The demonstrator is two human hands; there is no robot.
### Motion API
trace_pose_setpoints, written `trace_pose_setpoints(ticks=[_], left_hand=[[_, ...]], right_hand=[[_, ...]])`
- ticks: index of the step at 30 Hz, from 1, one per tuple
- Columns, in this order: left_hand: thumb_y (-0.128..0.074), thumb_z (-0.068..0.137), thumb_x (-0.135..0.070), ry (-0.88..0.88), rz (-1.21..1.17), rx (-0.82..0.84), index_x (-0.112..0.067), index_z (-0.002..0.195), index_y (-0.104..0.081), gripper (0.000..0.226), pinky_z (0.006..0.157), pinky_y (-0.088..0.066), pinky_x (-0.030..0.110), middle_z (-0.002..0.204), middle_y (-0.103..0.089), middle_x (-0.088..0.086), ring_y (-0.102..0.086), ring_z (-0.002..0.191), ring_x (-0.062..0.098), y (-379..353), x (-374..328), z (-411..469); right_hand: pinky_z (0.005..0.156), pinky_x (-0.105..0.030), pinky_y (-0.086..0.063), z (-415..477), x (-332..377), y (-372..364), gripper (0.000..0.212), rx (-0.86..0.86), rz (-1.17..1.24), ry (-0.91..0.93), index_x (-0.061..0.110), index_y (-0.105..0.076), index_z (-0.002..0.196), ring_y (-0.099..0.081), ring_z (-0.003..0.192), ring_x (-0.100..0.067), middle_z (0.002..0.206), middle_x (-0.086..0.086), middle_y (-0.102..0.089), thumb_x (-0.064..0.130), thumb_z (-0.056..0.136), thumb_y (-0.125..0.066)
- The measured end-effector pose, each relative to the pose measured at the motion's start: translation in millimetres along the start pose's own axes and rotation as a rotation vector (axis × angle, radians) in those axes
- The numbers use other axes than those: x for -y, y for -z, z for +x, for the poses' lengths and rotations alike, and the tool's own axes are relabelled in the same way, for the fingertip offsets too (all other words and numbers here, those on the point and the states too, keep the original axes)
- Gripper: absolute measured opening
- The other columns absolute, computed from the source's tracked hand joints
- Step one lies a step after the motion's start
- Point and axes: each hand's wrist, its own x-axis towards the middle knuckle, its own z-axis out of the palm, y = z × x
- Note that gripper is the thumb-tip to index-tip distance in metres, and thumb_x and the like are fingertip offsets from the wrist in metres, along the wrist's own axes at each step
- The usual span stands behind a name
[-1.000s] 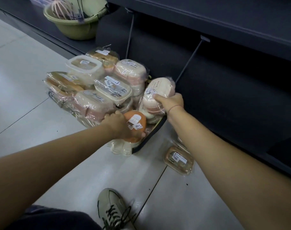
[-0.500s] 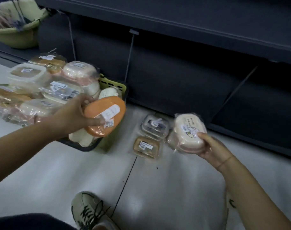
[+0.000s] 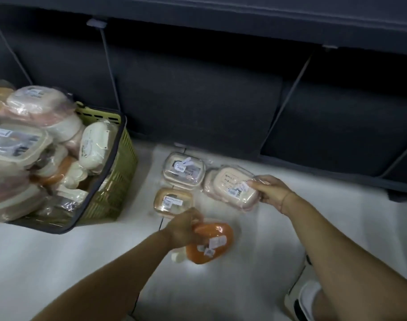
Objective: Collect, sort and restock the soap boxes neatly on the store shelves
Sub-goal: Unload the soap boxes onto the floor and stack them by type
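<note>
My left hand [image 3: 182,230] grips an orange soap box [image 3: 211,243] low over the white floor, in front of two wrapped boxes lying there: a brown one [image 3: 173,201] and a clear one [image 3: 184,170]. My right hand [image 3: 270,189] pinches a cream-and-pink soap box [image 3: 230,187] in plastic wrap, down at the floor right of the clear box. A green basket [image 3: 109,181] at the left is heaped with several wrapped soap boxes [image 3: 35,105].
A dark, bare bottom shelf [image 3: 197,100] with thin wire dividers runs along the back, under another dark shelf edge. White tiled floor [image 3: 221,286] lies in front. My shoe [image 3: 306,300] shows at the lower right.
Both hands have carried their boxes from the basket to the right and down toward the floor beside the two lying boxes. The view has swung right.
</note>
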Motion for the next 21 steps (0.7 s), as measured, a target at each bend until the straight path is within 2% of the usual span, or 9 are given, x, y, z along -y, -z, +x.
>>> trace_pose_setpoints(ticks=[5,7,9,11,13,15,17,19,21], left_hand=[[-0.087,0.064,-0.026,0.124,-0.027,0.057,-0.032,0.109,-0.051,0.058,0.095,-0.051,0.042,0.119,-0.059,-0.002,-0.057,0.109,0.021,-33.8,28.8,9.7],[-0.085,0.067,-0.03,0.128,-0.011,0.044,-0.036,0.115,-0.05,0.06,0.101,-0.047,0.042,0.121,-0.059,-0.005,-0.056,0.113,0.021,-39.3,29.6,12.7],[-0.079,0.076,-0.028,0.111,0.108,-0.003,-0.034,0.129,-0.047,0.062,0.109,-0.037,0.038,0.13,-0.055,-0.004,-0.05,0.123,0.021,-46.6,25.6,16.0],[-0.074,0.081,-0.035,0.03,0.293,-0.133,-0.029,0.144,-0.037,0.073,0.113,-0.025,0.033,0.146,-0.043,-0.002,-0.038,0.135,0.021,-54.7,17.6,13.8],[-0.071,0.082,-0.047,-0.01,0.376,-0.194,-0.025,0.153,-0.021,0.09,0.118,-0.011,0.034,0.16,-0.02,0.0,-0.019,0.146,0.021,-67.0,15.8,10.4],[-0.068,0.083,-0.052,-0.004,0.46,-0.214,-0.024,0.155,-0.007,0.099,0.122,-0.003,0.038,0.164,-0.003,0.001,-0.006,0.15,0.023,-81.7,20.3,4.1],[-0.064,0.089,-0.046,0.029,0.56,-0.217,-0.023,0.156,0.006,0.1,0.122,0.001,0.041,0.164,0.01,0.003,0.002,0.151,0.025,-92.0,24.3,-3.7],[-0.06,0.094,-0.036,0.059,0.589,-0.202,-0.023,0.154,0.017,0.097,0.121,-0.002,0.041,0.162,0.019,0.005,0.004,0.151,0.028,-98.8,27.6,-6.9],[-0.062,0.094,-0.025,0.06,0.558,-0.172,-0.022,0.155,0.011,0.095,0.121,-0.013,0.04,0.163,0.014,0.005,-0.005,0.15,0.03,-102.8,28.9,-5.6]], right_hand=[[0.075,-0.026,-0.056,38.6,3.4,-22.5,0.019,0.046,0.0,-0.004,0.016,-0.063,0.101,-0.065,0.086,-0.015,0.118,-0.015,-0.067,0.015,0.085,-0.073],[0.079,-0.032,-0.055,47.8,1.2,-29.6,0.043,-0.022,0.017,0.003,0.014,-0.056,0.12,-0.064,0.091,-0.018,0.127,-0.017,-0.061,0.018,0.082,-0.076],[0.081,-0.04,-0.054,50.9,-2.8,-35.3,0.079,-0.072,0.053,-0.048,0.023,-0.032,0.145,-0.063,0.092,-0.019,0.129,-0.008,-0.054,0.023,0.08,-0.078],[0.072,-0.042,-0.054,48.3,-7.6,-40.6,0.099,-0.096,0.062,-0.117,0.03,-0.01,0.152,-0.06,0.083,-0.015,0.123,-0.003,-0.049,0.026,0.08,-0.078],[0.062,-0.039,-0.054,47.4,-14.2,-44.9,0.105,-0.133,0.079,-0.18,0.031,-0.004,0.152,-0.059,0.08,-0.016,0.122,-0.005,-0.05,0.029,0.079,-0.08],[0.065,-0.041,-0.056,48.6,-20.4,-48.1,0.095,-0.171,0.102,-0.215,0.025,-0.017,0.146,-0.061,0.085,-0.02,0.12,-0.006,-0.053,0.031,0.076,-0.081],[0.073,-0.042,-0.058,51.7,-24.9,-49.7,0.061,-0.176,0.096,-0.196,0.016,-0.043,0.124,-0.062,0.085,-0.02,0.115,-0.007,-0.06,0.029,0.078,-0.08],[0.084,-0.044,-0.057,59.6,-31.4,-49.9,0.036,-0.184,0.065,-0.124,0.012,-0.059,0.101,-0.066,0.088,-0.022,0.111,-0.008,-0.067,0.029,0.077,-0.081],[0.092,-0.047,-0.054,63.2,-34.6,-50.8,0.032,-0.218,0.053,-0.043,0.013,-0.064,0.094,-0.068,0.097,-0.027,0.107,-0.009,-0.07,0.028,0.074,-0.084]])
